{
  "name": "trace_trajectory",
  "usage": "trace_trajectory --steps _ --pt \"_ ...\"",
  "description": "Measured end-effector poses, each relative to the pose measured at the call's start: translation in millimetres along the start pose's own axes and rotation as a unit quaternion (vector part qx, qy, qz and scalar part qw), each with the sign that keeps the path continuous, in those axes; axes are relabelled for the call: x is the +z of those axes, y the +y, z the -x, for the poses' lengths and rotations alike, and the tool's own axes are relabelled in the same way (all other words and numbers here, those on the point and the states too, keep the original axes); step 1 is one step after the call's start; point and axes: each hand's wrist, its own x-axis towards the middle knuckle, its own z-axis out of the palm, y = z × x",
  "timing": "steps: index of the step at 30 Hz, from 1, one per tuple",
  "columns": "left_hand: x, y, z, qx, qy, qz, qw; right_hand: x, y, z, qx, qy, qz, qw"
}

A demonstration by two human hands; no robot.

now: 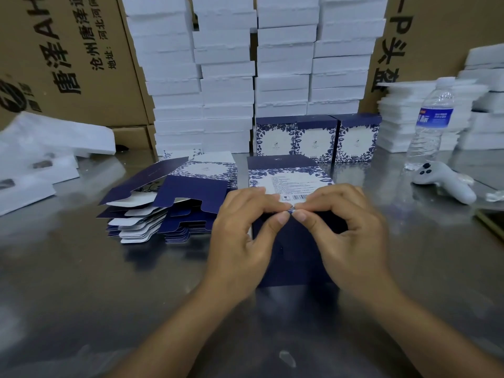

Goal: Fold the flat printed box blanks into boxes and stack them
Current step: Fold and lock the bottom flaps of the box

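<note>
At the far left loose foam (54,143) lies well apart from your work; the stack (174,197) of flat blanks sits just left of your hands, fanned with its tabs toward you, likely so the next one lifts off with a short reach; your left hand (242,233) pinches, thumb against forefinger, the fold of the blank (289,173) lying mid-table (81,282), barcode panel on the far side, navy panel near you under your palms; your right hand (351,227) pinches the same fold, its fingertips touching the left's, which looks like working that seam to raise the box; beyond the blank three boxes (316,137) stand upright in a touching row against the white stacks (226,85), so a new one could go on top; mind the bottle (432,124) and controller (447,184) near that row's right end; the widest bare steel lies near you and to the near left.
</note>
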Motion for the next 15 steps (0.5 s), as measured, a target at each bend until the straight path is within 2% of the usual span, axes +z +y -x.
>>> trace_trajectory --steps 6,11,15 --pt "-6.7 -2.8 -3.2 -0.006 -0.016 0.005 1.000 -9.2 5.6 -3.5 -0.020 -0.018 0.005 1.000" --pt "-10.3 -1.4 -4.8 -0.043 -0.012 0.039 0.998 -10.3 8.1 -3.9 -0.013 -0.009 0.005 1.000" --pt "-11.3 -1.6 -5.9 -0.039 -0.016 0.038 0.998 -7.7 8.6 -4.4 -0.020 -0.005 0.019 1.000"
